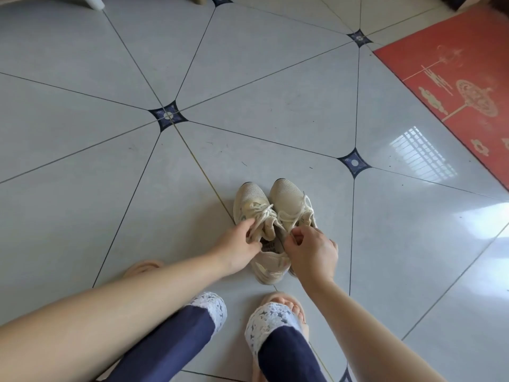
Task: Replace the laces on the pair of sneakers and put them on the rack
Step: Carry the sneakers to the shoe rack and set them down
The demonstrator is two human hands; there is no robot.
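Sneakers [272, 213] | side by side on grey tiled floor [275, 111], just beyond slipper [275, 310]; cream laces [265, 212] threaded | left hand [239, 245] pinches left shoe's collar; right hand [311, 249] pinches lace end | step: unlacing, early | next: draw lace out of eyelets

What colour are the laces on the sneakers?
Cream laces, close to the beige sneakers; head view shows them best.

Left grip [239, 245], right grip [312, 252]: curled fingers.
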